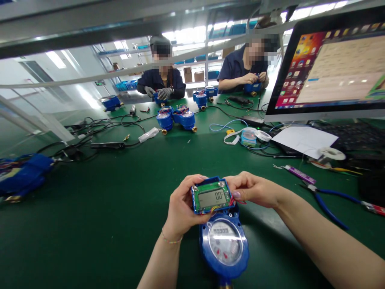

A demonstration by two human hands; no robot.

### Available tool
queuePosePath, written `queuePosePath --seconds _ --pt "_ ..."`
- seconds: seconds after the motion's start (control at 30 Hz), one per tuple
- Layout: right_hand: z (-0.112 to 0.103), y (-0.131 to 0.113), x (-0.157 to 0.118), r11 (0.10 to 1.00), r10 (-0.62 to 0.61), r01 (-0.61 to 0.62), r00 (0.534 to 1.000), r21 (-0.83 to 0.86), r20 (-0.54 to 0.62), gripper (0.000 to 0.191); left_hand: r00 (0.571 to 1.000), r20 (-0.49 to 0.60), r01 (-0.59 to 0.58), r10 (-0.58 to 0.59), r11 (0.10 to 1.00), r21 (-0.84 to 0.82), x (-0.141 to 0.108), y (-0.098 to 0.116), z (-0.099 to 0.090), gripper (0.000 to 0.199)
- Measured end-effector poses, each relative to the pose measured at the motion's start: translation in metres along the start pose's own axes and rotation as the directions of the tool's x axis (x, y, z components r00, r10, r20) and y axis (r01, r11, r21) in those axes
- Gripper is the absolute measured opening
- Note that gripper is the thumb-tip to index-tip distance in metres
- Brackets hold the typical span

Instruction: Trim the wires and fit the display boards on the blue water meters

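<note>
A blue water meter [204, 237] with a round glass dial lies on the green table before me. Its upper housing is uncovered and shows a green circuit board [207, 188] with a small display reading 0.0. Around the left side of this housing my left hand [180, 204] is closed, thumb along the lower edge. At the right edge, the fingers of my right hand [254, 188] are pinched on thin red wires [232, 202]. Yellow wires [214, 209] stick out below the display. The brass fitting at the bottom is partly cut off.
To the right lie blue-handled pliers [327, 208], a purple tube [300, 174], paper [305, 139] and a monitor [331, 72]. Several blue meters [184, 119] stand farther back, another [24, 172] at left. Cables [120, 122] cross the table. Two co-workers [161, 80] sit opposite, handling meters.
</note>
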State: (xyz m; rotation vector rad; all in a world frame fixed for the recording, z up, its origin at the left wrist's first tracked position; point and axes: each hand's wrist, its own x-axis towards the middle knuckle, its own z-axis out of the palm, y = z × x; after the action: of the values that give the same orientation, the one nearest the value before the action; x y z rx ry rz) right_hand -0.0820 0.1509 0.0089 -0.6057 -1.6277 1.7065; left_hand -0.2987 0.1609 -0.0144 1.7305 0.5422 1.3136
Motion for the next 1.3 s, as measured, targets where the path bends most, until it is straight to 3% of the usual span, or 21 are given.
queuePosePath --seconds 0.13,0.3,0.43,0.77,0.87,1.0,1.17,1.3 --pt "-0.004 0.0 0.004 0.968 -0.085 0.1 0.993 -0.23 0.077 0.038 1.0 -0.014 -0.003 0.003 1.0 -0.029 0.001 -0.001 0.001 0.06" --pt "0.0 0.016 -0.006 0.919 -0.134 0.103 0.989 -0.381 -0.055 0.041 0.998 -0.047 0.026 -0.029 0.998 -0.064 0.0 -0.003 0.002 0.061" --pt "0.0 0.024 -0.018 0.904 -0.21 0.151 0.972 -0.401 -0.106 0.058 0.996 -0.07 0.057 -0.064 0.994 -0.096 -0.002 -0.005 0.006 0.062" --pt "0.0 0.025 0.006 0.707 -0.263 0.176 0.965 -0.685 -0.023 0.046 0.987 -0.098 -0.124 0.123 0.992 -0.002 -0.005 -0.009 0.007 0.061" --pt "-0.002 0.024 0.016 0.747 -0.215 0.201 0.975 -0.634 0.056 0.046 0.984 -0.085 -0.153 0.157 0.987 0.05 -0.009 -0.005 0.006 0.064" --pt "-0.012 0.024 0.033 0.843 -0.113 0.208 0.97 -0.497 0.214 0.05 0.997 -0.019 -0.078 0.08 0.993 0.093 -0.012 0.004 0.004 0.074" --pt "-0.019 0.033 0.065 0.886 -0.057 0.2 0.942 -0.418 0.33 0.046 0.996 0.082 -0.043 0.026 0.978 0.207 -0.008 0.007 -0.009 0.057" --pt "-0.016 0.038 0.083 0.913 -0.028 0.172 0.931 -0.369 0.364 0.043 0.995 0.016 -0.097 0.1 0.885 0.456 -0.011 0.003 -0.016 0.047"
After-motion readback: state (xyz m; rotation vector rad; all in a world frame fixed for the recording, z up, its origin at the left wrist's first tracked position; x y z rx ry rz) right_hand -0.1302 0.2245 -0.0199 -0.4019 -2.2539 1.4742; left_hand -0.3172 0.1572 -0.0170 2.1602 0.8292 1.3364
